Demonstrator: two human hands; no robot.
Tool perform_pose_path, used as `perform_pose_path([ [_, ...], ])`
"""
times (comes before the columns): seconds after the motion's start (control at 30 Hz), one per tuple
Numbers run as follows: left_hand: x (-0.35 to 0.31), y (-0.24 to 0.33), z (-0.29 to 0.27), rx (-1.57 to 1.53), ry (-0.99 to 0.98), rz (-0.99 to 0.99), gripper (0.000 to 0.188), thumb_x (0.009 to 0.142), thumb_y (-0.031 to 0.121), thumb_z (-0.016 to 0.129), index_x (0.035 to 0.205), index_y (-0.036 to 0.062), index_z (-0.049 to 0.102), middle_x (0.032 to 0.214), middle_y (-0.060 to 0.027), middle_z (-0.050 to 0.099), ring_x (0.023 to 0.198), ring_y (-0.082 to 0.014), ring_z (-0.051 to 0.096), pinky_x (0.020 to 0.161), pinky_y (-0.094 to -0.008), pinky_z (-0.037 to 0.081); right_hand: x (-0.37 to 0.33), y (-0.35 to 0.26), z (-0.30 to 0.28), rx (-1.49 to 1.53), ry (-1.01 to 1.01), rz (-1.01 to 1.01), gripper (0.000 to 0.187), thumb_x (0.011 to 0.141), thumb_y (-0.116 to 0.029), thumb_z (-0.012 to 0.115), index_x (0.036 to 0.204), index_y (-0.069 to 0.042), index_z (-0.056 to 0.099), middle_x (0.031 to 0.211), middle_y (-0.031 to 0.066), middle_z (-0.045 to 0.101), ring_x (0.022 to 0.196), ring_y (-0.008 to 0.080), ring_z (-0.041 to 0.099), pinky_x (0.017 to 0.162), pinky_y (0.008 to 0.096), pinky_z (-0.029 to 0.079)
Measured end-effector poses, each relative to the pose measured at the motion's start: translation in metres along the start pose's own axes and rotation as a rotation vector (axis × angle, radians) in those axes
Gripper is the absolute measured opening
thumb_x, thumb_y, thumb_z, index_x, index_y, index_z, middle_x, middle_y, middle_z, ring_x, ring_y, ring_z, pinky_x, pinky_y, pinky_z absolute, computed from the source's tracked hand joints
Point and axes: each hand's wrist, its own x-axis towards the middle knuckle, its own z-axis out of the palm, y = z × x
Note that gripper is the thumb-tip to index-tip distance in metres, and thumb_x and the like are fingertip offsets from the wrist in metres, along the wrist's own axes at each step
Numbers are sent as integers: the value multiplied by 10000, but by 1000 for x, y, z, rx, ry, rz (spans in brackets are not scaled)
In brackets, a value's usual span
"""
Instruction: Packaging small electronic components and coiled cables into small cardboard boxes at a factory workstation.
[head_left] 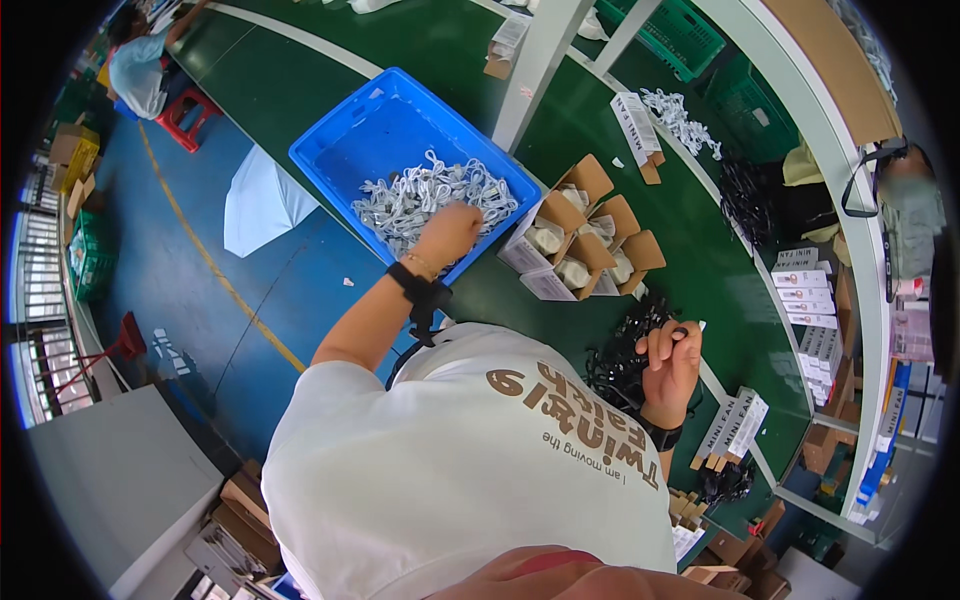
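Note:
My left hand [450, 238] reaches down into a blue plastic bin [335, 135], its fingers curled among bundled white cables [400, 205]. Whatever it grips is hidden beneath the hand. My right hand [670, 360] is raised at the right of my body with its fingers curled in. A small dark spot shows at one of its fingers; I cannot tell whether that is a ring or a held part. Beside this hand lies a tangle of black cables [618, 360]. Between the hands stand several open cartons [545, 270] with white wrapped items inside.
A green worktable [560, 150] runs across, with a white metal post [540, 75] rising from it. More white cables [682, 120], black cables [745, 200] and stacked white boxes [805, 290] lie to the right. Another person [140, 70] sits far left near a red stool [190, 118].

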Motion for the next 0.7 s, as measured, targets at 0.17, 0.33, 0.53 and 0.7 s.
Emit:
perform_pose_path([
  [0.17, 19, -32, 26, 523, -109, -152, 155, 805, 181, 564, 789, 52, 649, 900, -171, 622, 820, -374, 601, 724, -420, 495, -20, 11, -10, -292, 110, 125, 149, 955, -139, 461, 1058, -49, 519, 774, 26, 521, 622, 102, 438, 674, 297, 428],
  [0.33, 17, -25, -4, 356, -71, -178, 163, 811, 180, 571, 867, 61, 669, 915, -165, 627, 847, -358, 611, 739, -406, 495, -26, 12, -21, -519, 100, 267, 182, 930, -63, 466, 1103, -30, 509, 829, 52, 572, 647, 100, 478, 623, 244, 417],
  [0.53, -5, 64, -44, -326, 198, 263, 200, 883, 99, 562, 1053, 29, 640, 846, -70, 592, 750, -211, 592, 675, -297, 470, 8, 9, -3, -605, 45, 396, 198, 906, -18, 486, 1103, -25, 504, 844, 59, 599, 653, 95, 506, 603, 215, 420],
  [0.7, -17, 180, -40, -896, -85, 146, 185, 827, 25, 600, 1010, 39, 611, 798, -54, 523, 692, -191, 541, 631, -283, 450, 51, 35, 13, -497, -35, 108, 166, 897, -55, 528, 1061, -33, 547, 835, 53, 617, 670, 104, 540, 612, 216, 436],
])
